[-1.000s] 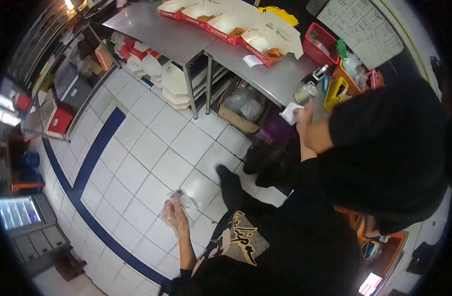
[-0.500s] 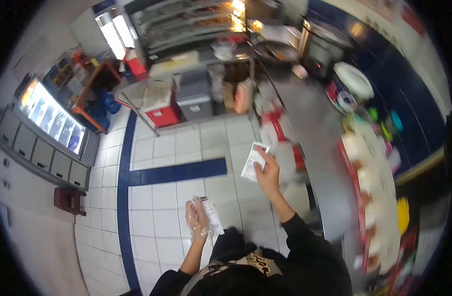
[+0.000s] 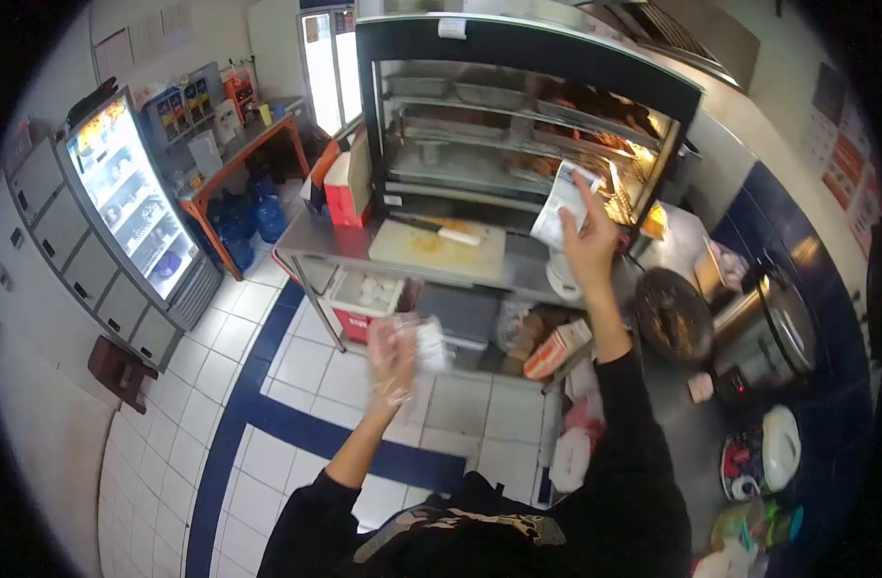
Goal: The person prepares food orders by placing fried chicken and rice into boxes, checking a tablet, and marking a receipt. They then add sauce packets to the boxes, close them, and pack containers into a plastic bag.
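Observation:
My right hand (image 3: 592,241), bare, is raised in front of the glass food warmer (image 3: 682,101). It is closed on a white printed paper slip (image 3: 556,210), thumb on one side and fingers on the other. My left hand (image 3: 391,354) wears a clear plastic glove and is lower, above the floor near the counter's edge. Between its fingers is another white paper slip (image 3: 429,344), smeared by motion. Beyond the hands, a yellow-stained cutting board (image 3: 393,252) lies on the steel counter with a knife (image 3: 457,236) across it.
A dark wok (image 3: 674,318) and a steel cooker (image 3: 763,332) stand on the right counter. Below the front counter are a red cooler (image 3: 356,323) and a grey bin (image 3: 460,316). A lit drinks fridge (image 3: 137,207) and a maroon stool (image 3: 120,371) are at left.
My view has tilted up, bringing the food warmer into full sight. Both hands have risen in view, the right one farther up and to the right. Each still holds its paper slip.

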Motion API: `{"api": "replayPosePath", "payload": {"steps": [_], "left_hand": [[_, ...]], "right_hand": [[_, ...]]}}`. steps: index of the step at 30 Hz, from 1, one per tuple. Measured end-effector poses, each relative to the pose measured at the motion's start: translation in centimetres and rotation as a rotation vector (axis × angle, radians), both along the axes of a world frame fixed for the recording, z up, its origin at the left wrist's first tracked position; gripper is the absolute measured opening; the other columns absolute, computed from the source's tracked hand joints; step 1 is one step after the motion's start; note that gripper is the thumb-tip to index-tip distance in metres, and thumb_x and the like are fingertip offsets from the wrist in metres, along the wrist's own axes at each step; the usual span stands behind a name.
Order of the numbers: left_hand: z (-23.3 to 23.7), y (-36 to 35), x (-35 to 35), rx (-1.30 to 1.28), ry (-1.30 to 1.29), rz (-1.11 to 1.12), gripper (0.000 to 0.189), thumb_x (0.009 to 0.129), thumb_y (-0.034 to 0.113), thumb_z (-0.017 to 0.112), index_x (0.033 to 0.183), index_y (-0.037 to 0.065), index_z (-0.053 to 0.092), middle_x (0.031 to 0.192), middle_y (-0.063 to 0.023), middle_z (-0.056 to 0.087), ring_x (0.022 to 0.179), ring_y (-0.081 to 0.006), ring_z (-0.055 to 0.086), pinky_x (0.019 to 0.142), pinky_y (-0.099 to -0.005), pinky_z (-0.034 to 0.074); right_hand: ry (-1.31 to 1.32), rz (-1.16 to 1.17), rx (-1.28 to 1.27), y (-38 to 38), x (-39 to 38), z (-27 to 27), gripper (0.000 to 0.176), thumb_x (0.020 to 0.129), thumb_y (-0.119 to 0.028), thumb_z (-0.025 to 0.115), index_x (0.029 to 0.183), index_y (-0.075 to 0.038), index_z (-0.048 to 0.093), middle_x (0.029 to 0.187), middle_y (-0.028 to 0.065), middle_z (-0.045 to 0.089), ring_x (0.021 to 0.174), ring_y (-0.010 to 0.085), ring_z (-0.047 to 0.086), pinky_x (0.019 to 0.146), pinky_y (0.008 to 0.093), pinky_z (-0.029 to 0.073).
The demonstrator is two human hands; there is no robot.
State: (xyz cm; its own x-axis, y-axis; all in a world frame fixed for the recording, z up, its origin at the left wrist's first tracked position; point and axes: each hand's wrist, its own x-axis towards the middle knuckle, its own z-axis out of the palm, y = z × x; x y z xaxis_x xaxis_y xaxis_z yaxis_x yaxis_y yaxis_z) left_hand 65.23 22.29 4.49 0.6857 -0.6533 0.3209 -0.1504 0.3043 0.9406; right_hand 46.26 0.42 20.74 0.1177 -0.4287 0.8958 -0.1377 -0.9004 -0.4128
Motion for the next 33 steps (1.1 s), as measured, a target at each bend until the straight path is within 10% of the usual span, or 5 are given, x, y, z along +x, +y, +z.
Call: {"api": "replayPosePath", "payload": {"steps": [5, 7, 16, 26, 33], "left_hand": [[11.6, -18.5, 2.9, -0.275, -0.048, -0.302, 0.053, 0.089, 0.001, 0.057, 0.131, 0.013, 0.028, 0.097, -0.0088, 0.058, 0.083, -0.0126, 0.057, 0.067, -0.0234, 0.048], [14.4, -27.3, 3.7, -0.514, -0.123, -0.373, 0.055, 0.089, -0.002, 0.053, 0.134, 0.012, 0.024, 0.098, -0.0105, 0.058, 0.091, -0.0162, 0.058, 0.074, -0.0274, 0.05], [29.7, -53.5, 9.4, -0.731, -0.727, 0.089, 0.021, 0.08, -0.001, 0.053, 0.098, 0.003, 0.061, 0.097, -0.0113, 0.061, 0.091, -0.0247, 0.06, 0.081, -0.0361, 0.048], [32.1, -56.7, 10.2, -0.709, -0.881, 0.344, 0.034, 0.082, 0.001, 0.058, 0.115, 0.003, 0.052, 0.133, -0.0255, 0.033, 0.081, -0.0311, 0.063, 0.067, -0.0391, 0.056], [32.3, -57.0, 10.7, -0.827, -0.819, 0.345, 0.038, 0.076, -0.001, 0.067, 0.111, 0.0, 0.054, 0.128, -0.022, 0.038, 0.09, -0.0334, 0.063, 0.073, -0.034, 0.056]], "right_hand": [[0.091, 0.028, -0.246, -19.9, 6.9, 6.2, 0.054, 0.078, 0.004, 0.061, 0.131, -0.01, 0.054, 0.115, 0.0053, 0.062, 0.08, 0.0067, 0.052, 0.063, 0.0172, 0.038], [0.109, 0.002, -0.128, -24.7, 9.1, 9.1, 0.052, 0.077, 0.002, 0.059, 0.127, -0.012, 0.056, 0.113, 0.016, 0.062, 0.101, 0.026, 0.061, 0.089, 0.0308, 0.045], [0.072, -0.598, -0.846, -40.4, 12.3, 17.6, 0.056, 0.075, -0.016, 0.064, 0.13, -0.023, 0.055, 0.136, 0.0087, 0.048, 0.128, 0.0273, 0.039, 0.1, 0.0449, 0.028], [0.29, -0.258, -0.711, -40.2, 11.7, 18.3, 0.039, 0.075, -0.003, 0.064, 0.113, 0.0, 0.059, 0.111, 0.0162, 0.06, 0.105, 0.0319, 0.054, 0.094, 0.0388, 0.04], [0.309, -0.606, -0.768, -41.3, 11.0, 18.6, 0.023, 0.082, -0.008, 0.063, 0.104, -0.001, 0.061, 0.096, 0.0146, 0.06, 0.093, 0.0289, 0.055, 0.086, 0.0357, 0.042]]}}
